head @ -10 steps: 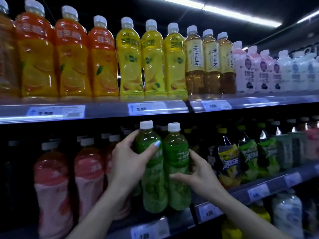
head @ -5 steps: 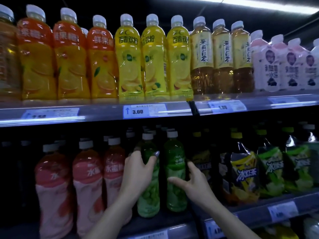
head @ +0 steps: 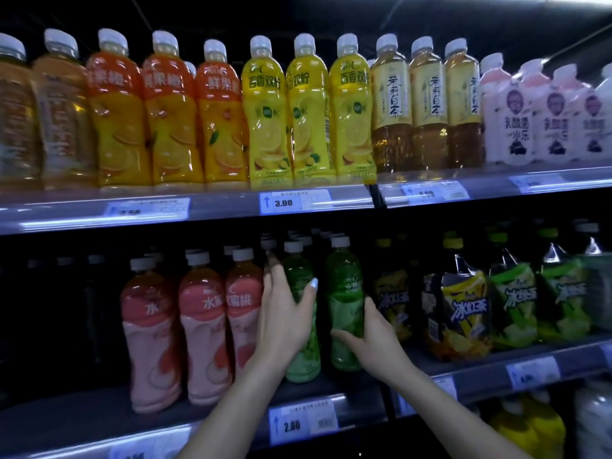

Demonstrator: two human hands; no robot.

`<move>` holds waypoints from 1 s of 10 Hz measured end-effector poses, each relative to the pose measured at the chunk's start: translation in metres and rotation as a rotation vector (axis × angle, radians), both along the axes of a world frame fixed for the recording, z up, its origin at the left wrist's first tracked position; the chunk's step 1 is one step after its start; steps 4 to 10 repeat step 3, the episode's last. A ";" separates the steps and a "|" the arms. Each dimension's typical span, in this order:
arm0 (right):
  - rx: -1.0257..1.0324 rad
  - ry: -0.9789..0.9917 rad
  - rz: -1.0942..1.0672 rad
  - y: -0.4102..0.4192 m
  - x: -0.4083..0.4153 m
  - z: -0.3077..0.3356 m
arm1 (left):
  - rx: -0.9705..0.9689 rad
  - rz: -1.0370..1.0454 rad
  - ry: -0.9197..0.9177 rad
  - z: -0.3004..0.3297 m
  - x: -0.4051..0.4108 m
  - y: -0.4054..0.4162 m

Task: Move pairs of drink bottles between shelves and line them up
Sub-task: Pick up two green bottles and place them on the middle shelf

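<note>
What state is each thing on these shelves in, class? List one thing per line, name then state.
Left hand: wrapped round the left green bottle.
Right hand: grip on the right green bottle.
Left green bottle: upright, capped, on the lower shelf.
Right green bottle: upright, capped, on the lower shelf.
Pink bottles: upright, capped, in a row.
Yellow bottles: upright, capped, on the upper shelf.

Price tag reading 3.00 [head: 294, 202], price tag reading 2.00 [head: 303, 424], dark ceiling [head: 331, 11]

Two green bottles [head: 344, 303] stand upright, side by side, white-capped.
</note>
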State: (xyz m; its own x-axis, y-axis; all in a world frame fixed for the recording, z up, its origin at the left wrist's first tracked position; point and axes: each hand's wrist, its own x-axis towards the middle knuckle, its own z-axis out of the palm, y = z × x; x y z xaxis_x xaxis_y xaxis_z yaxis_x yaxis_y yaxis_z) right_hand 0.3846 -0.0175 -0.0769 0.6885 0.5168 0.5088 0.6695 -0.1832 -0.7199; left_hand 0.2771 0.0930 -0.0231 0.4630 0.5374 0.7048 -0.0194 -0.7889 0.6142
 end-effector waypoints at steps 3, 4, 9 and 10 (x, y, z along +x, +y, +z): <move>0.008 0.056 -0.207 -0.015 -0.071 0.013 | -0.153 -0.298 -0.106 0.016 -0.049 -0.003; 0.008 0.056 -0.207 -0.015 -0.071 0.013 | -0.153 -0.298 -0.106 0.016 -0.049 -0.003; 0.008 0.056 -0.207 -0.015 -0.071 0.013 | -0.153 -0.298 -0.106 0.016 -0.049 -0.003; 0.008 0.056 -0.207 -0.015 -0.071 0.013 | -0.153 -0.298 -0.106 0.016 -0.049 -0.003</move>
